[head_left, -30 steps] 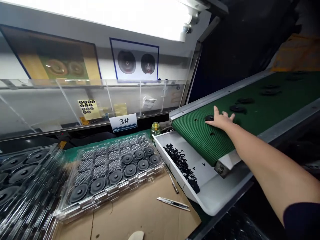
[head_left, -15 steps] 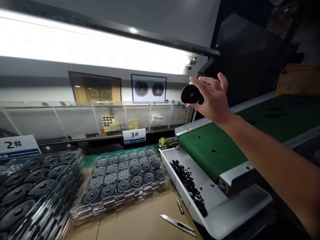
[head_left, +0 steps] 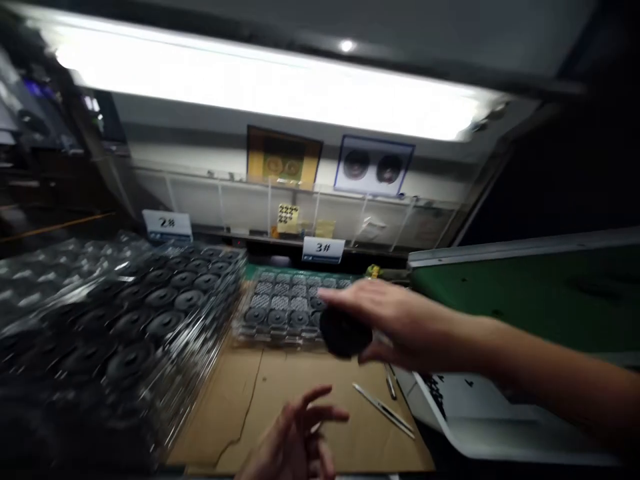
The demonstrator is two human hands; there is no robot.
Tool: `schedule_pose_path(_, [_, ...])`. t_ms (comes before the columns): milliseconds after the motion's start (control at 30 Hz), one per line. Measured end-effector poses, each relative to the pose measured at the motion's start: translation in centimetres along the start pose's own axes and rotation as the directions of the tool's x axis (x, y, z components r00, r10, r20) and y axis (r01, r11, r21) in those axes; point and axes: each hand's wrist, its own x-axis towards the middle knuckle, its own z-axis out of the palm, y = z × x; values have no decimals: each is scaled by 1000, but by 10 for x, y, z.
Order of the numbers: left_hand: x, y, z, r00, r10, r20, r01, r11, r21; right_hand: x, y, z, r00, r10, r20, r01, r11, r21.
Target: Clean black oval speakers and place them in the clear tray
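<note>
My right hand grips a round black disc-shaped part by its edge, thumb below and fingers above. It hangs over the front right of a clear plastic tray, whose front row holds more black discs and whose back pockets show a crosshatched bottom. Low in the middle, my left hand is raised above the cardboard with fingers apart and nothing in it. A utility knife lies on the cardboard, to the right of my left hand.
Stacked clear trays full of black discs stand at left. A green conveyor belt runs along the right, above a white tray with small black bits. A lit lamp spans the top. Number cards stand behind.
My right hand has brought the black disc from beside the lamp's right end down and left, above the tray's front. My left hand has come into view. The whole view has shifted left.
</note>
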Motion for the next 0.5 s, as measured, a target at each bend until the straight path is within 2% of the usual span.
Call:
schedule_pose_path(67, [-1,-2,-3,994,79,69,-75,996,-50,-1,-29,36,977,-146,156,108,968,227])
schedule_pose_path(133, [-5,-7,-9,994,83,78,-77,993,-85,-5,-49,64,952,-225,210,126,907,402])
schedule_pose_path(300, [-17,-27,-41,989,-117,93,130,979,-154,-13,-58,113,942,-230,245,7,743,669])
schedule_pose_path(400, [-25,-39,-58,971,-232,52,238,946,-221,-14,-56,137,924,-242,297,-66,663,745])
schedule_pose_path(500, [-34,-46,-67,958,-284,34,279,900,-334,-18,-54,160,898,-227,376,-169,612,773])
